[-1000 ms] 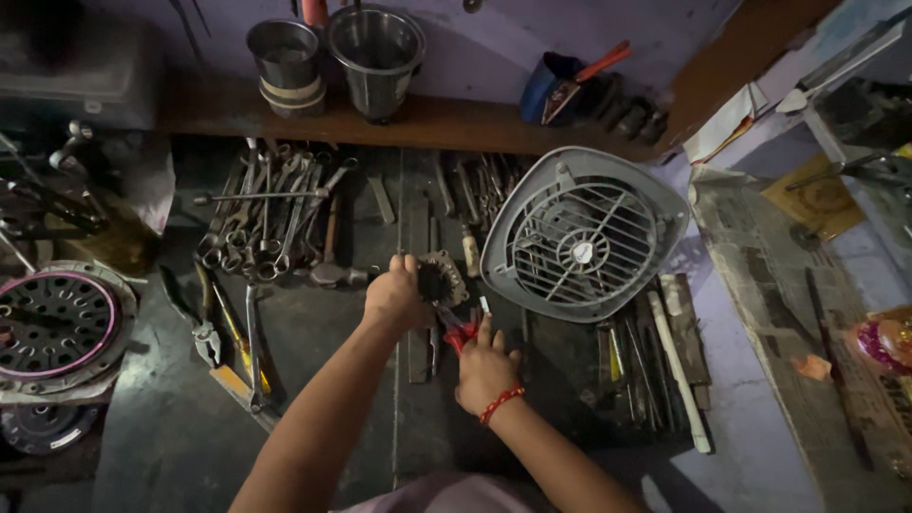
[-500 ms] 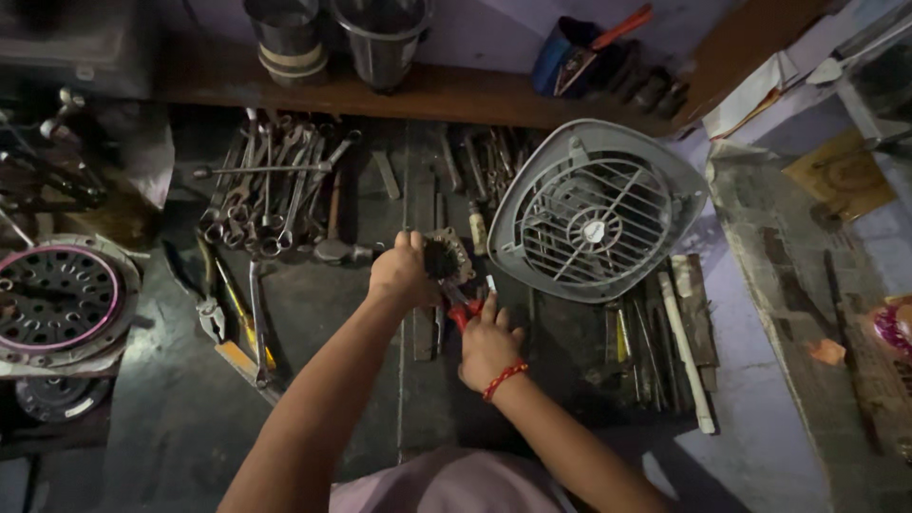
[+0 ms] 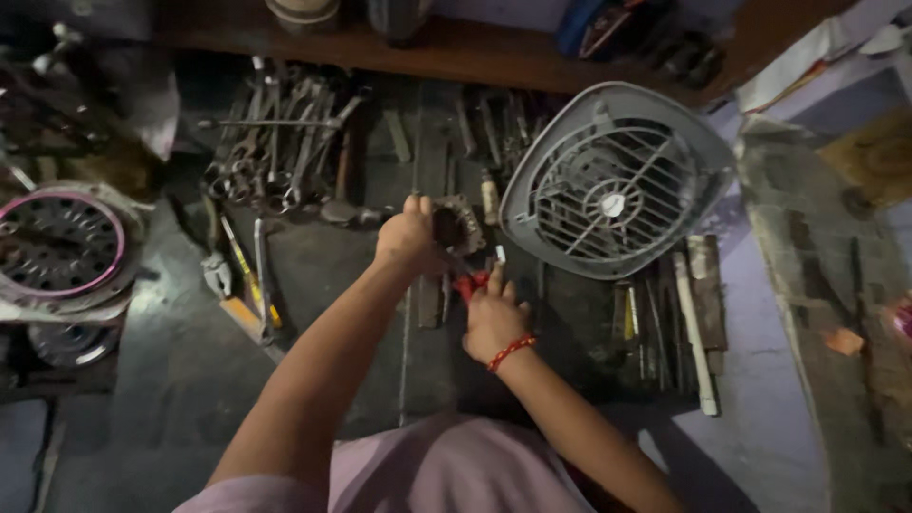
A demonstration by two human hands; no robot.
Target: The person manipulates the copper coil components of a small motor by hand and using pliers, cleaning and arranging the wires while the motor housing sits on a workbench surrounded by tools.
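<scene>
— Where are the hands, taking the grey square plastic fan housing with the round wire grille [image 3: 616,180] as the mark?

— Both are just to its left, low over the dark work surface [image 3: 171,370]. The left hand [image 3: 408,237] is clamped around a small dark round metal part [image 3: 456,228], held just beside the housing's left edge. The right hand [image 3: 492,318] sits a little below that, closed on a red-handled tool [image 3: 470,283] whose tip points up at the part.

— So the hands are close together?

— Near, not touching; the tool spans the gap. Whether its tip actually meets the part I cannot tell, it is too dim there.

— Anything on the right wrist?

— A red beaded bracelet [image 3: 511,352].

— What else lies around the housing?

— Further left, beyond the hands, a heap of steel spanners and wrenches [image 3: 275,142]. Far left, a round perforated metal disc with a pink rim [image 3: 57,242]. Just below the housing, a row of long files and rods [image 3: 674,313]. Above it runs a brown wooden shelf [image 3: 456,57].
</scene>
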